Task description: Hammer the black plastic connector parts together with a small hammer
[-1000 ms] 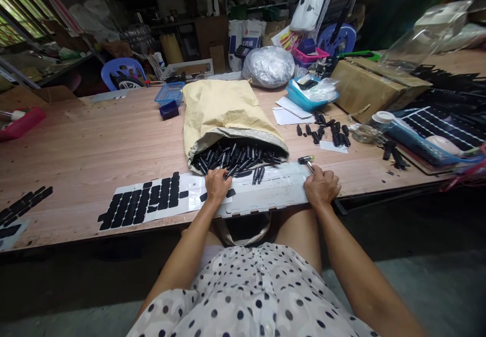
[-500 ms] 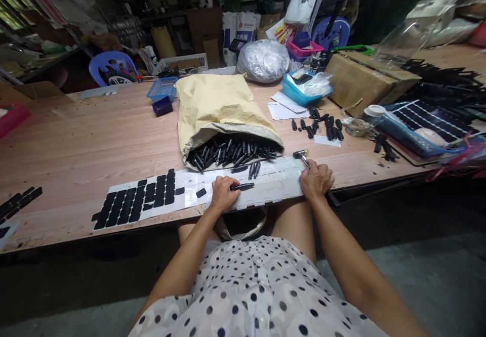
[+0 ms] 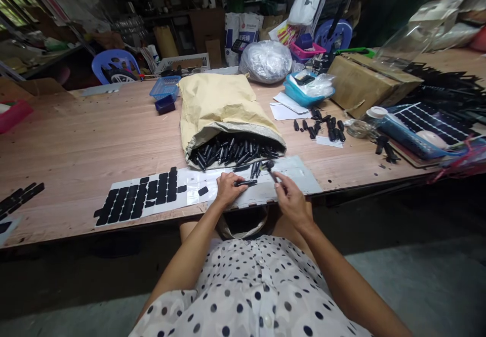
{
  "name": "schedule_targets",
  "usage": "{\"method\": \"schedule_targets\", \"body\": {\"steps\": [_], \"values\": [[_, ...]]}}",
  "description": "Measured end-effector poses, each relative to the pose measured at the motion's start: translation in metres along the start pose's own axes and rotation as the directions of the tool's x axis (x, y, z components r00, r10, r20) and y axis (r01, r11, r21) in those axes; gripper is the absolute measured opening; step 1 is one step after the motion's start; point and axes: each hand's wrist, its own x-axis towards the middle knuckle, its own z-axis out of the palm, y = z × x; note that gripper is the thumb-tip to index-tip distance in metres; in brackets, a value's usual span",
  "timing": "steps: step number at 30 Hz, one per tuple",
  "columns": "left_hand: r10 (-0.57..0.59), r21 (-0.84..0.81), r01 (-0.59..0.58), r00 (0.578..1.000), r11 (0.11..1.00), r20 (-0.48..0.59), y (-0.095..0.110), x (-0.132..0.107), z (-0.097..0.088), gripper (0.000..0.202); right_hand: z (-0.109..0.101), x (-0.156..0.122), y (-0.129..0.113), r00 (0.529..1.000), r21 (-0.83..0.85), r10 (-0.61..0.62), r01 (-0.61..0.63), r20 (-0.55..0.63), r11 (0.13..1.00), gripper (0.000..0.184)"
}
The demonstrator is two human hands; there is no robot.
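My left hand (image 3: 229, 189) is closed on a slim black pen-shaped part (image 3: 249, 182), which lies nearly flat over the white board (image 3: 299, 175) at the table's front edge. In my right hand (image 3: 294, 199) is a small hammer (image 3: 271, 168), its head blurred and raised just right of the part's tip. A few similar black parts (image 3: 256, 169) lie on the board behind my left hand. Beyond them, a yellowish sack (image 3: 220, 96) lies on its side, and its mouth shows many black pen-shaped parts (image 3: 235, 151).
Black rounded pads (image 3: 136, 195) sit on a white sheet to the left. Stubby black pieces (image 3: 332, 129) are scattered at the right, near a turquoise basket (image 3: 309, 91) and a cardboard box (image 3: 370, 84). A blue tray (image 3: 421, 142) stands farther right.
My right hand has swung the hammer leftward from the board's right end to beside the part in my left hand. My left hand keeps its hold, nearly in place.
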Motion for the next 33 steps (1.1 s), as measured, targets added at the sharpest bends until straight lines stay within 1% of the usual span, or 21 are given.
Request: {"method": "schedule_targets", "body": {"steps": [2, 4, 6, 10, 14, 16, 20, 24, 26, 29, 31, 33], "values": [[-0.007, -0.001, 0.007, 1.000, 1.000, 0.004, 0.001, 0.000, 0.000, 0.013, 0.011, -0.013, -0.012, 0.996, -0.012, -0.056, 0.057, 0.071, 0.998, 0.041], [-0.016, -0.002, 0.016, 1.000, 1.000, 0.008, 0.002, 0.000, 0.000, 0.013, 0.018, -0.021, -0.020, 0.989, -0.060, -0.079, 0.087, 0.128, 0.994, 0.042], [-0.018, 0.000, 0.018, 1.000, 1.000, 0.013, 0.003, 0.000, 0.001, 0.013, 0.021, -0.025, -0.025, 0.985, -0.118, -0.093, 0.111, 0.147, 0.987, 0.043], [-0.024, 0.017, 0.024, 0.999, 1.000, 0.023, 0.003, 0.000, 0.002, 0.013, 0.026, -0.027, -0.027, 0.982, -0.214, -0.117, 0.148, 0.150, 0.966, 0.045], [-0.032, 0.024, 0.031, 0.999, 0.999, 0.034, 0.004, -0.001, 0.002, 0.008, 0.030, -0.028, -0.024, 0.974, -0.294, -0.095, 0.155, 0.206, 0.943, 0.044], [-0.034, 0.016, 0.034, 0.999, 0.999, 0.029, 0.004, -0.001, 0.002, 0.010, 0.029, -0.028, -0.023, 0.976, -0.307, -0.092, 0.151, 0.197, 0.940, 0.045], [-0.035, 0.001, 0.035, 0.999, 0.999, 0.017, 0.005, -0.001, 0.003, 0.014, 0.024, -0.027, -0.021, 0.986, -0.303, -0.086, 0.125, 0.140, 0.945, 0.046], [-0.045, 0.012, 0.045, 0.999, 0.999, 0.009, 0.005, 0.000, 0.003, 0.016, 0.022, -0.029, -0.020, 0.984, -0.297, -0.067, 0.113, 0.163, 0.948, 0.045], [-0.042, 0.013, 0.041, 0.999, 0.999, 0.008, 0.004, -0.001, 0.004, 0.016, 0.020, -0.025, -0.018, 0.989, -0.282, -0.074, 0.108, 0.128, 0.953, 0.045], [-0.025, 0.009, 0.025, 1.000, 1.000, 0.014, 0.003, -0.001, 0.004, 0.015, 0.006, -0.007, -0.009, 0.997, -0.301, -0.081, 0.072, -0.018, 0.951, 0.046], [-0.011, 0.010, 0.011, 1.000, 1.000, 0.012, 0.002, -0.001, 0.003, 0.014, -0.007, 0.013, 0.004, 0.991, -0.360, -0.047, 0.000, -0.123, 0.933, 0.045], [0.000, 0.016, 0.000, 1.000, 1.000, 0.007, 0.001, -0.001, 0.003, 0.014, -0.022, 0.036, 0.022, 0.978, -0.435, 0.021, -0.111, -0.206, 0.893, 0.044]]}}
